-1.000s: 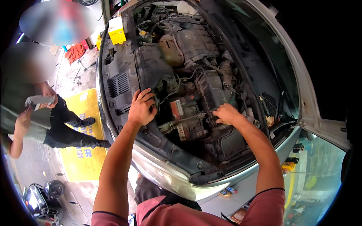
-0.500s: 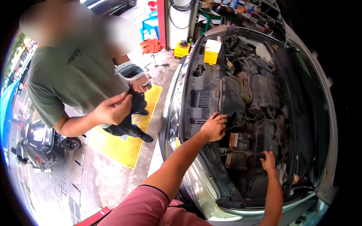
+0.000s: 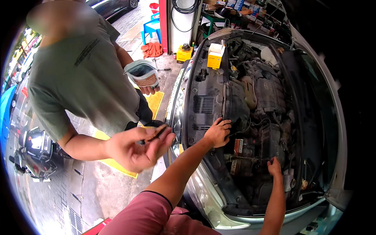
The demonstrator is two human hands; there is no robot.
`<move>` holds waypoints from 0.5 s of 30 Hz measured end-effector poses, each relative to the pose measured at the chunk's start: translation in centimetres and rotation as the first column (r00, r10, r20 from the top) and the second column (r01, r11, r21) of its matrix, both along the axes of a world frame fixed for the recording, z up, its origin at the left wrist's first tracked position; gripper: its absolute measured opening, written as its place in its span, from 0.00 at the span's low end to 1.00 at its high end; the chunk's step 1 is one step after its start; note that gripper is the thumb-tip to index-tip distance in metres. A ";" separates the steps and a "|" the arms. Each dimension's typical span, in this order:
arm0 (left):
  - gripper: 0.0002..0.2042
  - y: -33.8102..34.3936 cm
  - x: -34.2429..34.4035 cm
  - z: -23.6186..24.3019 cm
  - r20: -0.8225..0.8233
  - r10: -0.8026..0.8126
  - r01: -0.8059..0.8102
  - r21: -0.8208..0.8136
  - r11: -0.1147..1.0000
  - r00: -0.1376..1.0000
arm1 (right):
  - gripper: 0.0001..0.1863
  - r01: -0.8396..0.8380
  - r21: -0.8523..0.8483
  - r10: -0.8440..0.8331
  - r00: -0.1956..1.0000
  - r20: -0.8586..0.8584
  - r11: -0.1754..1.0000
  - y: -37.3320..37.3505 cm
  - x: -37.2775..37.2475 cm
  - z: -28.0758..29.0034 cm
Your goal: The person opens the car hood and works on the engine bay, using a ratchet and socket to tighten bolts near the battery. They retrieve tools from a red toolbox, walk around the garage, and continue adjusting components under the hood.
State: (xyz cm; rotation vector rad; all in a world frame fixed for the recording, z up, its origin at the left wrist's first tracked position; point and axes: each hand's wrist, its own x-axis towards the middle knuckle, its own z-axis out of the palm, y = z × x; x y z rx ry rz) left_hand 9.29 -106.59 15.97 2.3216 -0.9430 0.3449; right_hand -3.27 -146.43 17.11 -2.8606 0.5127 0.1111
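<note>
My left hand (image 3: 217,133) rests with fingers apart on the black plastic cover (image 3: 203,115) along the front of a car's open engine bay. My right hand (image 3: 274,166) is closed at the dark engine parts (image 3: 266,141) beside the battery (image 3: 239,145); what its fingers grip is too small to make out. A co-worker in a green shirt (image 3: 82,78) stands at left, extending a hand (image 3: 137,150) with a small dark, thin item (image 3: 156,133) in its fingers, and holding an open grey pouch (image 3: 143,74) in the other hand.
A yellow box (image 3: 214,58) sits on the front cover, another (image 3: 184,55) on the floor by an orange rag (image 3: 152,49). A yellow mat (image 3: 121,166) lies under the co-worker. A scooter (image 3: 39,152) is at left, blue stools (image 3: 151,29) and cluttered shelves (image 3: 239,9) at the back.
My view has swung left. The co-worker has come closer and moved a hand toward me with the small dark item. My hands remain on the same parts of the engine bay.
</note>
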 end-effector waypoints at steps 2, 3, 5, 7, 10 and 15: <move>0.10 0.5 0.0 -0.8 -0.010 0.015 -0.015 0.003 1.000 1.000 | 0.15 0.286 0.131 -0.248 0.936 -0.248 0.949 3.7 1.5 3.1; 0.10 0.2 0.0 -0.7 -0.008 0.007 -0.007 -0.010 1.000 1.000 | 0.15 0.443 0.153 -0.365 0.855 -0.369 0.883 4.8 1.6 4.9; 0.10 -0.4 0.0 -0.6 -0.005 -0.006 0.006 -0.027 1.000 1.000 | 0.16 0.238 -0.008 -0.233 0.943 -0.236 0.971 2.4 1.3 2.3; 0.10 0.2 -0.1 -0.8 0.007 -0.002 0.002 -0.044 0.999 1.000 | 0.17 0.101 -0.098 -0.117 0.979 -0.169 0.990 1.6 1.2 1.1; 0.11 0.4 0.1 -1.2 0.059 -0.027 0.032 -0.082 0.996 0.998 | 0.17 0.004 -0.075 -0.011 0.996 -0.091 0.997 -1.0 1.4 -1.4; 0.18 1.2 -2.1 -3.8 0.110 0.211 -0.218 0.057 0.974 0.971 | 0.14 -0.149 -0.021 0.146 0.984 -0.104 0.989 -0.8 4.5 -4.3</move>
